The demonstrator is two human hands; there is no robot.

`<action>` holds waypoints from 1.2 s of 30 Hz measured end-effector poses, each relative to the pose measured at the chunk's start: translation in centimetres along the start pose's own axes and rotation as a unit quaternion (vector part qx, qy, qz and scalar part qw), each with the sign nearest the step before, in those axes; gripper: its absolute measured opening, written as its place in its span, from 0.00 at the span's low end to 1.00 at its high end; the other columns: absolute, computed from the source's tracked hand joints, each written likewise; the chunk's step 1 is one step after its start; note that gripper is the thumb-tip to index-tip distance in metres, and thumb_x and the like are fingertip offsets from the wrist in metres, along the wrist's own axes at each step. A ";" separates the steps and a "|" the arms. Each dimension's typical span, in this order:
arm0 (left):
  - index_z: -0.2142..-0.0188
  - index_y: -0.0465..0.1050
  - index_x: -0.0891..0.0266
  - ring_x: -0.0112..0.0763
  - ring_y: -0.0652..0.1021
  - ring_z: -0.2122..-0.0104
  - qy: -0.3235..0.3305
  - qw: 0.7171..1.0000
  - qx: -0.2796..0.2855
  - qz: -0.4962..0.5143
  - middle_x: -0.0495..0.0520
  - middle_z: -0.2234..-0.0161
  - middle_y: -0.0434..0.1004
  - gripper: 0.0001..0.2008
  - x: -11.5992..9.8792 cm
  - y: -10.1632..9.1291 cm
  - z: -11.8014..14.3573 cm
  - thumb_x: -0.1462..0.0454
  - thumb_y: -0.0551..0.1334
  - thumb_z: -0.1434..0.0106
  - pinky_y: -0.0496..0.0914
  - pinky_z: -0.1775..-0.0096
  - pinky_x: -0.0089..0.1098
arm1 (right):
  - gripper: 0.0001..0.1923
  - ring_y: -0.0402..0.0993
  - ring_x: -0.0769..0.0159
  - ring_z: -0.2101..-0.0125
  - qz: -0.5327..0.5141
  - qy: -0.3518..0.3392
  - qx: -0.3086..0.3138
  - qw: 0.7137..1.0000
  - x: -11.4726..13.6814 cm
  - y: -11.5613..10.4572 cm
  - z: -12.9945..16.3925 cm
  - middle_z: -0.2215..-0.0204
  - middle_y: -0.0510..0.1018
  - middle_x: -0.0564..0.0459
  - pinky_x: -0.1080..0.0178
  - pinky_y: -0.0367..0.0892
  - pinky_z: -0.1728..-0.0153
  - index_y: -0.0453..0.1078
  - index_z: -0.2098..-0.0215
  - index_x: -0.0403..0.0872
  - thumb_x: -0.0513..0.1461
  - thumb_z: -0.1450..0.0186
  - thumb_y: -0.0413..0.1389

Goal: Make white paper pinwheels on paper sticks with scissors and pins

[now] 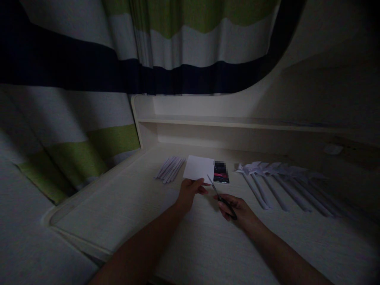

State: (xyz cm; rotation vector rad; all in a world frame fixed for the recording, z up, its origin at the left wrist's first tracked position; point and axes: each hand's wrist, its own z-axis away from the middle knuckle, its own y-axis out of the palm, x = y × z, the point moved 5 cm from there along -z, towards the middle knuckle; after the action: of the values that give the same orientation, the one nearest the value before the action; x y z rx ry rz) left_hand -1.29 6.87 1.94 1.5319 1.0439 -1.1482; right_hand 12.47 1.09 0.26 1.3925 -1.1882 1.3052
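My left hand [191, 190] pinches the near edge of a white square sheet of paper [198, 167], thumb on top and fingers below. In my right hand [234, 208] is a pair of scissors [226, 205] with black handles. Their blades point up and away, with the tip beside the paper's near right corner. Whether the blades touch the paper I cannot tell. Just right of the sheet lies a dark, phone-like flat object [221, 177], partly blurred out.
On the left lies a bundle of thin white paper strips or rolls [170, 169]. Several rolled paper sticks with folded tops [280, 192] lie in a row on the right. Behind the desk [124, 209] runs a low shelf [225, 123], with a striped curtain [202, 51] above.
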 end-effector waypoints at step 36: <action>0.79 0.75 0.69 0.23 0.68 0.85 -0.018 0.998 0.052 0.030 0.53 0.85 0.71 0.13 -0.1 0.9 0.5 0.58 0.60 0.50 0.61 0.78 0.25 | 0.22 0.55 0.77 0.88 -0.009 0.013 -0.021 1.000 -0.1 -0.1 -0.1 0.89 0.63 0.61 0.69 0.51 0.86 0.69 0.65 0.41 0.48 0.52 0.59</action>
State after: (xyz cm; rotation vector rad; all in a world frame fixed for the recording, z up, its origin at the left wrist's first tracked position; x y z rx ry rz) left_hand -0.50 6.19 2.14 1.6082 0.9198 -1.1998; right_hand 12.59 1.23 0.17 1.3486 -1.1759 1.2756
